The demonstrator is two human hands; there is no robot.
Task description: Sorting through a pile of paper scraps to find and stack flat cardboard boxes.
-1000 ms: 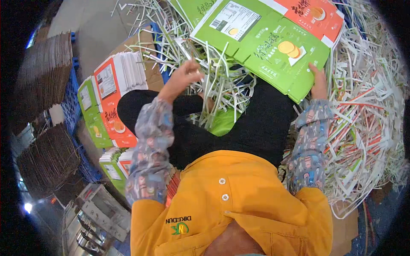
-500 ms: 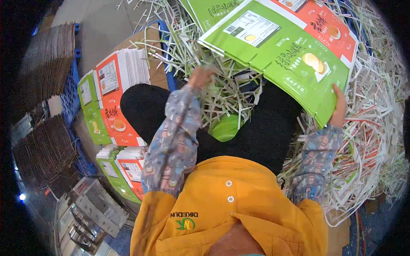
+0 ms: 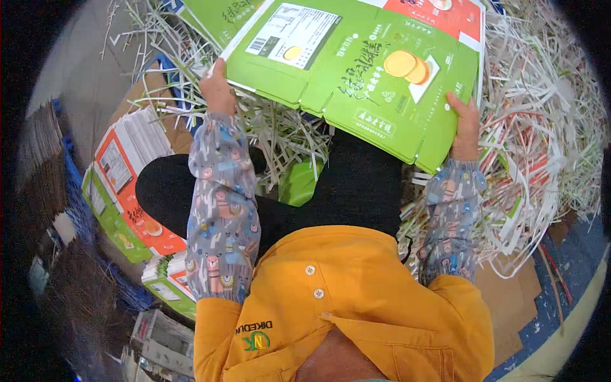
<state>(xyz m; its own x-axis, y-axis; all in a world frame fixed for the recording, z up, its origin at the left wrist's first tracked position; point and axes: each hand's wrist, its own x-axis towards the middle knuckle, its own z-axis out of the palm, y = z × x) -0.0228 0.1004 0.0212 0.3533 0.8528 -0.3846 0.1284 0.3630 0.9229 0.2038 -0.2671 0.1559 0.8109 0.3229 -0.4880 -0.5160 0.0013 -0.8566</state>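
Observation:
A stack of flat printed carton blanks [image 3: 347, 79], green with an orange part at the far end, lies tilted across my lap, toward the far side. My left hand [image 3: 218, 89] is closed on its near left corner, with the fingers partly hidden beneath. At the right edge my right hand [image 3: 466, 127] grips the stack, thumb on top and the other fingers out of sight underneath. Another green blank [image 3: 219, 22] lies beyond the stack at the far left. Under the stack, between my black-clad legs, are paper strips [image 3: 286, 143] and a green scrap [image 3: 300, 183].
Heaps of white, green and red paper strips [image 3: 534, 137] spread on the right. Upright-edged stacks of green and orange blanks [image 3: 130, 191] stand left of my leg. Brown cardboard [image 3: 509, 299] lies at the lower right, and dark piled sheets [image 3: 41, 165] at the far left.
My left hand has gone from above the paper strips to the near left corner of the blanks and closed on it. My right hand keeps its hold, and the view has shifted.

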